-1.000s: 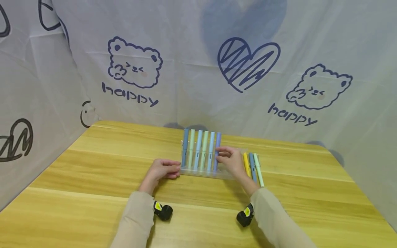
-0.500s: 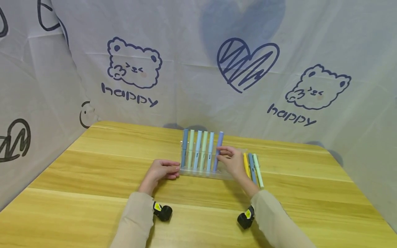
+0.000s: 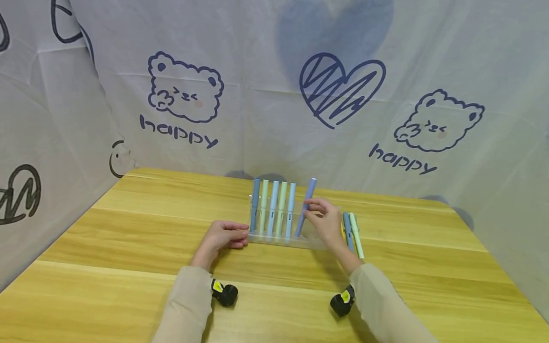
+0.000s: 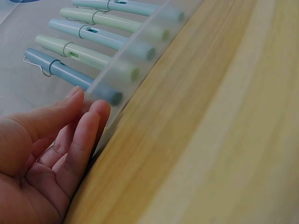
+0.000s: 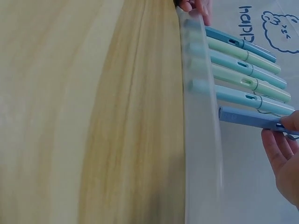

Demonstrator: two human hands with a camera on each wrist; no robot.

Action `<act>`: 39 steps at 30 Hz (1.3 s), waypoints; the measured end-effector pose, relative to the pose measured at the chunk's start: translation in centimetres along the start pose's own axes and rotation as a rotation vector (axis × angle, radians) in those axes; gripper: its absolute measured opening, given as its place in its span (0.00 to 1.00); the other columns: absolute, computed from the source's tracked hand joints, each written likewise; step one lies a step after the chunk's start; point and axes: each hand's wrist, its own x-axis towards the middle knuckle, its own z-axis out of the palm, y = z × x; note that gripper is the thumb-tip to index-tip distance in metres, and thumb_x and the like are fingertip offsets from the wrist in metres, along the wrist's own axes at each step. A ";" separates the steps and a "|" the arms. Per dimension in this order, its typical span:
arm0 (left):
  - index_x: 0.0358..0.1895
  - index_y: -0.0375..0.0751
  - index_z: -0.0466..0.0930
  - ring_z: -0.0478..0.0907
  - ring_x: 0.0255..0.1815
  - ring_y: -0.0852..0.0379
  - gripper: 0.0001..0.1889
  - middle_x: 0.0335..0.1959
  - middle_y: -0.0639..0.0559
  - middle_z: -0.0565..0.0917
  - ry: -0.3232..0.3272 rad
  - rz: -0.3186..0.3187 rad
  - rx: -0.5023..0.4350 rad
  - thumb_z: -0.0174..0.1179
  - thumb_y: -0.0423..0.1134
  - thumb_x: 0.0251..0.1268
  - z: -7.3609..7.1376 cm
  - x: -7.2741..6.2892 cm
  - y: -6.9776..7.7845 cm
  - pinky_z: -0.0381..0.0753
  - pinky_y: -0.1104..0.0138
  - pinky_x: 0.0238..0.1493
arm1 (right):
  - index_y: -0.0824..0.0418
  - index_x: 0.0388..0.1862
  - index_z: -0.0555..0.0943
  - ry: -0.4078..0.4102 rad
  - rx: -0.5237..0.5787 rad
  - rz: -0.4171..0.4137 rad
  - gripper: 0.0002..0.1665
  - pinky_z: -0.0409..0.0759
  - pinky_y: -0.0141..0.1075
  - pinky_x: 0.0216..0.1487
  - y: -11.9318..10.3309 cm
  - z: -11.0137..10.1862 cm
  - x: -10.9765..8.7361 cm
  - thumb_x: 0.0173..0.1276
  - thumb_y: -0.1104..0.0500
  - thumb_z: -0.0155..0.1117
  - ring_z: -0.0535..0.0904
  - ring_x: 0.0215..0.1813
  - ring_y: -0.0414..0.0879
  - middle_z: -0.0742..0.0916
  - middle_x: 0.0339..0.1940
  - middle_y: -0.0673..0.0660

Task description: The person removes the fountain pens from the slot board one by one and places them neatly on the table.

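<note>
A clear plastic pen stand [image 3: 283,241] holds several upright pens in a row, among them a dark blue pen [image 3: 255,205] at the left end and a light blue pen [image 3: 290,205]. My right hand [image 3: 327,223] pinches a purple pen [image 3: 310,190] between thumb and fingers, tilted to the right. In the right wrist view, the lower end of that purple pen [image 5: 243,117] is visible above the stand's frosted front lip [image 5: 203,154]. My left hand [image 4: 51,154] pinches the left end of the stand between thumb and fingertips.
Right of the stand, a dark blue pen [image 3: 349,232] and a pale green pen [image 3: 357,236] lie on the wooden table [image 3: 274,290]. A yellow pen [image 3: 343,229] is mostly hidden behind my right hand. A printed cloth [image 3: 257,119] hangs behind the table.
My right hand has moved slightly right and up. The purple pen has gone from nearly upright in the row to leaning right, its top higher. My left hand has stayed put.
</note>
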 end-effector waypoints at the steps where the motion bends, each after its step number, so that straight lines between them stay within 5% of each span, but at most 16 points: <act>1: 0.46 0.20 0.74 0.80 0.22 0.56 0.15 0.27 0.39 0.82 0.000 -0.001 0.000 0.58 0.24 0.55 0.0 0.0 0.0 0.83 0.69 0.27 | 0.77 0.35 0.78 0.006 0.003 0.001 0.11 0.81 0.28 0.36 -0.1 0.0 0.0 0.51 0.78 0.62 0.79 0.31 0.38 0.82 0.33 0.69; 11: 0.46 0.20 0.73 0.80 0.22 0.56 0.15 0.27 0.38 0.82 -0.001 0.002 -0.009 0.58 0.23 0.54 0.1 -0.1 0.1 0.83 0.69 0.26 | 0.77 0.38 0.77 0.038 0.031 0.025 0.12 0.80 0.27 0.36 -0.4 -1.0 0.2 0.52 0.78 0.61 0.78 0.31 0.35 0.82 0.33 0.71; 28: 0.47 0.20 0.73 0.80 0.21 0.57 0.15 0.27 0.39 0.82 0.005 -0.006 -0.008 0.58 0.23 0.55 0.1 0.0 0.0 0.82 0.69 0.26 | 0.77 0.39 0.77 0.046 -0.015 0.050 0.12 0.81 0.26 0.34 -0.5 -5.1 0.1 0.53 0.78 0.60 0.79 0.36 0.45 0.80 0.35 0.68; 39: 0.47 0.19 0.73 0.80 0.21 0.57 0.15 0.26 0.40 0.82 -0.002 0.007 -0.004 0.57 0.23 0.55 0.0 0.0 -0.1 0.82 0.69 0.26 | 0.78 0.42 0.75 0.033 -0.047 0.101 0.15 0.79 0.24 0.36 -0.7 -7.9 0.1 0.53 0.77 0.60 0.78 0.35 0.38 0.81 0.37 0.66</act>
